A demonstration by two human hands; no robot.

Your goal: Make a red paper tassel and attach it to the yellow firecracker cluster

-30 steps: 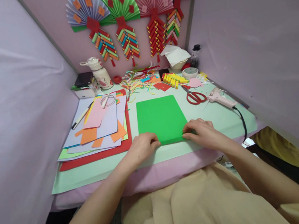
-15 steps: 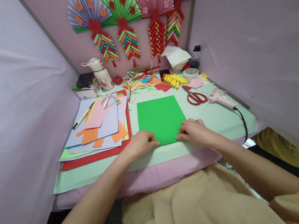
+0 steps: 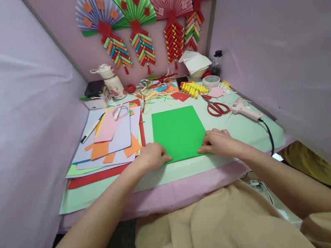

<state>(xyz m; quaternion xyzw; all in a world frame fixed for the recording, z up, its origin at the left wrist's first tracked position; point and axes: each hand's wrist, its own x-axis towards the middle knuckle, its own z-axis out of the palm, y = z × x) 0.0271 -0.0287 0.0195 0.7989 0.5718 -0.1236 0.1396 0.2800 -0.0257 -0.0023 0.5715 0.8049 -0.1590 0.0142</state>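
A sheet of green paper (image 3: 178, 132) lies flat on the table in front of me, its near edge toward my body. At its near left corner, my left hand (image 3: 154, 155) has its fingers curled, with the thumb on the paper's edge. My right hand (image 3: 217, 142) pinches the near right corner in the same way, thumb on the edge and fingers bent. Between the two hands the near edge shows free. To the right of the sheet are red-handled scissors (image 3: 218, 108) and a pale pink glue gun (image 3: 246, 110).
Stacked coloured paper (image 3: 112, 128) with a pen lies on the left. At the back are paper scraps (image 3: 159, 89), yellow paper rolls (image 3: 194, 89), a tape roll (image 3: 211, 81) and a white bottle (image 3: 112, 82). Folded paper fans (image 3: 134, 8) hang on the wall.
Both hands have moved slightly outward along the near edge toward the corners. That edge, a little raised before, now lies flatter.
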